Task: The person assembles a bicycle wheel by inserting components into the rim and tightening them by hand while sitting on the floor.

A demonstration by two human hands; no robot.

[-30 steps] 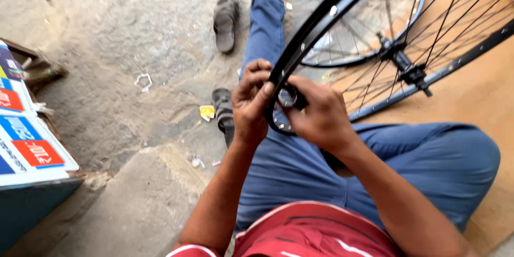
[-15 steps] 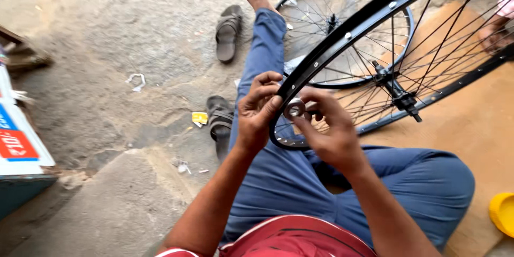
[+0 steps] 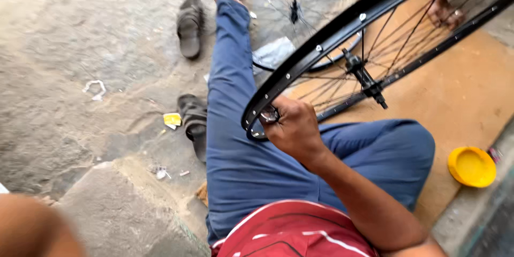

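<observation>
A black bicycle wheel rim [image 3: 342, 27] with thin spokes and a hub [image 3: 365, 79] leans over my blue-trousered lap. My right hand [image 3: 293, 128] grips the rim's lower end, fingers closed on a small round metal tool [image 3: 269, 114] pressed to the rim's inner side. My left hand is out of sight; only a blurred piece of arm [image 3: 32, 230] shows at the bottom left corner.
A second spoked wheel [image 3: 300, 5] lies on the ground beyond my outstretched leg. Two dark sandals [image 3: 190, 27] [image 3: 195, 123] and a yellow scrap [image 3: 172, 119] lie on the concrete at left. At right, a yellow bowl [image 3: 471, 166] rests on the brown mat. Another person's foot [image 3: 448, 10] shows top right.
My left hand has come off the rim and left the view. My right hand stays on the tool at the rim. The view has shifted right, showing the yellow bowl.
</observation>
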